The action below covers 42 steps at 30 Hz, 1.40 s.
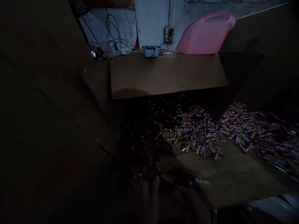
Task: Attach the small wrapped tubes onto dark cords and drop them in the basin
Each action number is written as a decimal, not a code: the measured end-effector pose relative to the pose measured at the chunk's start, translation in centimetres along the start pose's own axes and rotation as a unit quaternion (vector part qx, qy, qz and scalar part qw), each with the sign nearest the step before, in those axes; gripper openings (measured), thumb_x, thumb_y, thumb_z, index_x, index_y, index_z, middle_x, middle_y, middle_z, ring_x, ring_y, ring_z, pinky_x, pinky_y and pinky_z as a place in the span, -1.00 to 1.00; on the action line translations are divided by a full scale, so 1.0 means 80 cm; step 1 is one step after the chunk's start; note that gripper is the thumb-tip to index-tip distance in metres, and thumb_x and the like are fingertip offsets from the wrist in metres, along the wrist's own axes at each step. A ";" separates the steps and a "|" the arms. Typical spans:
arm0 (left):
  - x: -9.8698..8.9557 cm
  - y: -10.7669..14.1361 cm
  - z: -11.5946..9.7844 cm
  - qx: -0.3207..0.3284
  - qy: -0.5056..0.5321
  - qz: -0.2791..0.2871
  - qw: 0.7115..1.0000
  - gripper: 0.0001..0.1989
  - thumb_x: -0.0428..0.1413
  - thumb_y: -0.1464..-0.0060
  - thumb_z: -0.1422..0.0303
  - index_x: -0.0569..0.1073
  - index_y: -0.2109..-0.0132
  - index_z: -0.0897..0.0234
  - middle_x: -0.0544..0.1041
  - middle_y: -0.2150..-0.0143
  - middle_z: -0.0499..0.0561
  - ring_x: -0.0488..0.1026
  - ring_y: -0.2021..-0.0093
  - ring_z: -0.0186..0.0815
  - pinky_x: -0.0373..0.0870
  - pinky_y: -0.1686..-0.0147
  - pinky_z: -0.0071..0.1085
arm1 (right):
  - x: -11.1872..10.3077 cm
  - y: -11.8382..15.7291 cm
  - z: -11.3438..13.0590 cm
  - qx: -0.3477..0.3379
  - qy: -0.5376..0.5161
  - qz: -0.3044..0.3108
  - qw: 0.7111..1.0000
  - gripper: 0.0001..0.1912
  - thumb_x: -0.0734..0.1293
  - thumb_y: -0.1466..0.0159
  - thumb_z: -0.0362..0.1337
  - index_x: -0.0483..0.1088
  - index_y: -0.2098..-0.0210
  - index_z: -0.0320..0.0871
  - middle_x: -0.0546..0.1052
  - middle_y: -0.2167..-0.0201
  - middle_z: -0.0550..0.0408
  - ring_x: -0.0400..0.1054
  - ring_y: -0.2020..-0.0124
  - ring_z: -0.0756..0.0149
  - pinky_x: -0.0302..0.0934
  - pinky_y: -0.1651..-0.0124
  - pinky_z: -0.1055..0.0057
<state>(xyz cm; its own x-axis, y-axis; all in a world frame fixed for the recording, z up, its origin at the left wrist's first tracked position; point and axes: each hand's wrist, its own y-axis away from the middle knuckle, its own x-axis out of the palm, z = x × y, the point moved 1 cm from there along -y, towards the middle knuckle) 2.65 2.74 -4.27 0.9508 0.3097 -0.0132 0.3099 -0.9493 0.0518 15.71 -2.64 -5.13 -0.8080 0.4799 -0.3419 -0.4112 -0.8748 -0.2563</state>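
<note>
It is very dark and the hands are only dimly visible. My left hand (151, 194) is at the lower middle, its thumb bent over a dark object whose kind I cannot make out. Close to its right, my right hand (192, 200) appears closed at the near edge of a dark, black-looking piece (181, 175); its fingers are mostly lost in shadow. A small pink and yellow-green tube (202, 180) lies by that piece. On the wooden board (233, 177) beyond, small tubes of the same look form a pile (201, 133).
An open cardboard box flap (168, 74) stands behind the board. Tall cardboard (46, 118) rises at the left. More tubes (261, 133) spread right. Dark scraps with orange and yellow bits (142, 137) lie left of the pile. A pink plastic piece (205, 34) leans against the wall.
</note>
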 end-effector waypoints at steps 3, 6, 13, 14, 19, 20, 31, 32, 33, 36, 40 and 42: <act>0.016 -0.022 0.002 -0.049 0.005 0.045 0.998 -0.71 0.21 0.05 0.20 0.43 0.19 0.23 0.52 0.14 0.10 0.43 0.03 -0.13 0.39 0.10 -0.31 | -0.025 -0.020 -0.027 -0.007 -0.007 0.009 1.000 -0.75 0.28 -0.24 -0.07 0.50 0.24 -0.05 0.58 0.29 0.06 0.48 0.23 0.24 0.37 0.19 0.46; 0.036 -0.064 -0.006 0.042 -0.035 0.064 0.996 -0.69 0.01 -0.14 0.17 0.37 0.05 0.24 0.44 -0.03 0.15 0.42 0.00 -0.18 0.38 0.07 -0.26 | -0.061 -0.039 -0.058 -0.032 0.072 0.015 0.997 -0.71 0.28 -0.21 -0.01 0.52 0.24 -0.01 0.52 0.23 0.04 0.46 0.24 0.23 0.37 0.25 0.44; 0.111 -0.144 -0.016 0.442 -0.446 0.321 0.709 -0.54 -0.08 -0.08 0.61 0.34 -0.11 0.22 0.42 -0.11 0.10 0.11 -0.27 -0.11 -0.17 -0.26 0.04 | -0.096 -0.040 -0.098 0.013 0.182 0.008 0.983 -0.66 0.21 -0.25 -0.06 0.41 0.03 0.05 0.44 0.06 0.03 0.48 0.30 0.25 0.35 0.48 0.46; 0.119 -0.150 -0.016 0.445 -0.470 0.334 0.685 -0.55 -0.09 -0.07 0.63 0.37 -0.07 0.22 0.47 -0.04 0.09 0.18 -0.23 -0.13 -0.18 -0.26 0.04 | -0.094 -0.037 -0.098 0.014 0.182 0.005 0.983 -0.66 0.21 -0.24 -0.06 0.41 0.04 0.04 0.45 0.07 0.03 0.48 0.29 0.24 0.36 0.45 0.45; 0.129 -0.159 -0.019 0.457 -0.484 0.327 0.671 -0.63 -0.09 -0.08 0.62 0.45 0.06 0.22 0.54 0.17 0.05 0.39 0.01 -0.22 0.06 -0.21 -0.12 | -0.081 -0.025 -0.095 -0.003 0.163 -0.029 0.986 -0.67 0.19 -0.25 -0.12 0.40 0.03 0.03 0.43 -0.02 0.01 0.50 0.32 0.23 0.37 0.46 0.43; 0.126 -0.157 -0.020 0.460 -0.484 0.319 0.673 -0.63 -0.09 -0.09 0.61 0.44 0.04 0.23 0.53 0.16 0.07 0.40 0.02 -0.22 0.11 -0.19 -0.13 | -0.082 -0.024 -0.096 -0.003 0.162 -0.041 0.986 -0.66 0.18 -0.26 -0.14 0.39 0.02 0.05 0.42 -0.06 0.01 0.50 0.39 0.25 0.34 0.53 0.44; 0.084 -0.043 -0.087 0.399 -0.245 0.329 0.820 -0.71 -0.01 -0.17 0.36 0.39 -0.03 0.23 0.50 0.03 0.13 0.45 0.02 -0.21 0.41 0.04 -0.34 | -0.135 -0.084 0.001 0.074 0.021 0.064 0.995 -0.58 0.21 -0.26 -0.02 0.43 -0.01 -0.05 0.51 0.01 0.00 0.30 -0.11 0.13 0.16 -0.15 0.10; 0.083 -0.032 -0.094 0.393 -0.237 0.354 0.815 -0.73 -0.01 -0.18 0.34 0.40 -0.02 0.22 0.51 0.04 0.11 0.47 0.04 -0.22 0.43 0.06 -0.36 | -0.136 -0.088 0.017 0.069 0.001 0.080 0.994 -0.60 0.23 -0.25 -0.03 0.44 0.01 -0.04 0.50 0.00 0.00 0.28 -0.12 0.12 0.14 -0.16 0.08; 0.082 -0.023 -0.101 0.389 -0.232 0.374 0.809 -0.73 -0.01 -0.18 0.34 0.40 -0.01 0.20 0.52 0.05 0.09 0.48 0.06 -0.24 0.43 0.07 -0.38 | -0.137 -0.091 0.032 0.061 -0.014 0.086 0.994 -0.62 0.26 -0.24 -0.05 0.46 0.03 -0.04 0.51 0.01 0.00 0.31 -0.09 0.12 0.17 -0.14 0.11; 0.076 -0.004 -0.119 0.404 -0.240 0.387 0.793 -0.73 -0.02 -0.19 0.36 0.39 -0.02 0.19 0.54 0.07 0.06 0.48 0.08 -0.24 0.43 0.10 -0.38 | -0.140 -0.096 0.063 0.036 -0.056 0.071 0.995 -0.72 0.34 -0.18 -0.11 0.47 0.14 -0.05 0.56 0.18 0.04 0.43 0.13 0.22 0.36 0.07 0.34; 0.066 0.006 -0.128 0.446 -0.298 0.362 0.762 -0.74 -0.06 -0.17 0.41 0.42 0.03 0.23 0.56 0.19 0.10 0.49 0.20 -0.17 0.45 0.22 -0.29 | -0.140 -0.096 0.079 0.006 -0.085 0.094 0.992 -0.84 0.34 -0.20 -0.16 0.43 0.26 -0.07 0.52 0.30 0.10 0.43 0.26 0.31 0.38 0.27 0.50; 0.062 0.009 -0.129 0.464 -0.321 0.352 0.747 -0.74 -0.07 -0.16 0.43 0.42 0.05 0.23 0.57 0.24 0.09 0.49 0.26 -0.16 0.44 0.26 -0.28 | -0.140 -0.096 0.080 -0.015 -0.078 0.120 0.990 -0.86 0.33 -0.21 -0.19 0.45 0.25 -0.07 0.51 0.27 0.09 0.42 0.22 0.30 0.37 0.26 0.50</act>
<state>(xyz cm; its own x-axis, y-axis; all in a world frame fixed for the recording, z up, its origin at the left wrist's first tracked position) 7.50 4.15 6.02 0.5932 -0.0905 -0.7999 -0.6814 -0.5855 -0.4391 25.23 -1.75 6.48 -0.9367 0.2410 -0.2539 -0.1889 -0.9587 -0.2128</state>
